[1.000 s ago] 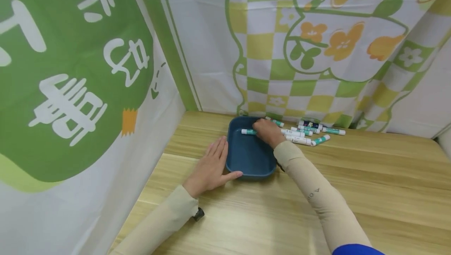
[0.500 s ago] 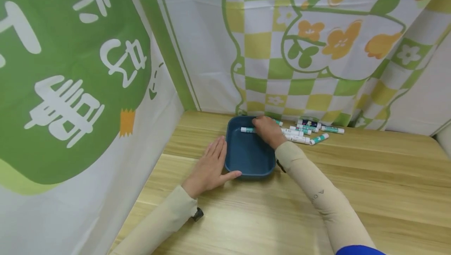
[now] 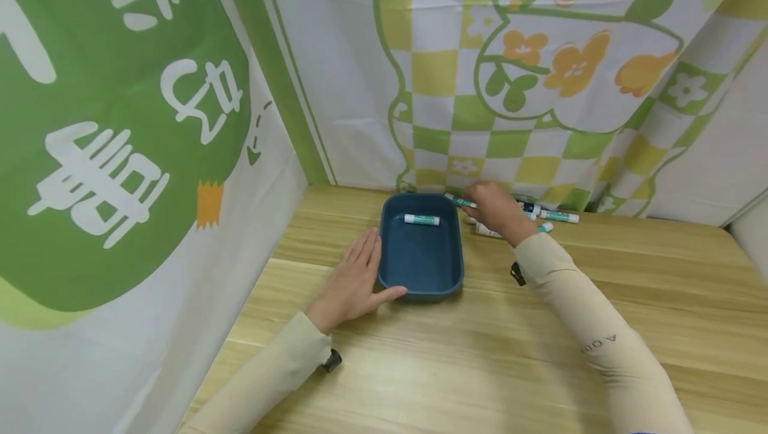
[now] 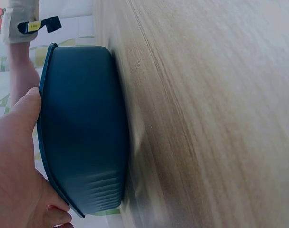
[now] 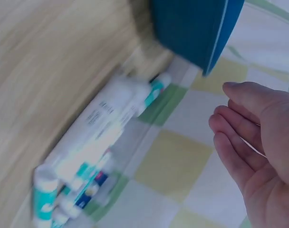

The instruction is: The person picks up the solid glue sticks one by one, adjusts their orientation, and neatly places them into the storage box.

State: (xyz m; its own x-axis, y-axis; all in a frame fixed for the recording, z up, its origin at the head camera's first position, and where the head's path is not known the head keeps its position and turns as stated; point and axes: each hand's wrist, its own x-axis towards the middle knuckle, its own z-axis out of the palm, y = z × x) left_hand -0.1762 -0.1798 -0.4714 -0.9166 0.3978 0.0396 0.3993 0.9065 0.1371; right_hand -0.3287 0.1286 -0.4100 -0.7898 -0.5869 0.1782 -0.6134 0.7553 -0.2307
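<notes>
A dark blue tray [image 3: 421, 293] stands on the wooden table, and one white-and-teal glue stick [image 3: 422, 219] lies inside near its far end. My left hand [image 3: 351, 281] rests along the tray's left side with straight fingers, the thumb on the near rim. To the right of the tray, my right hand [image 3: 495, 207] hovers over a group of glue sticks, partly hiding them. In the right wrist view its fingers are loosely bent and hold nothing. Another glue stick [image 3: 461, 201] lies by the tray's far right corner, close to that hand's fingertips.
More tubes lie right of the right hand, including a teal glue stick [image 3: 559, 216] and a dark-blue-labelled one [image 5: 92, 190]. A white-and-green checked curtain [image 3: 510, 147] hangs behind the table [image 3: 420, 367]. Another printed curtain [image 3: 120, 187] is at the left.
My right hand has let go of the glue stick inside the tray and moved right, out over the loose glue sticks. The left hand has stayed at the tray.
</notes>
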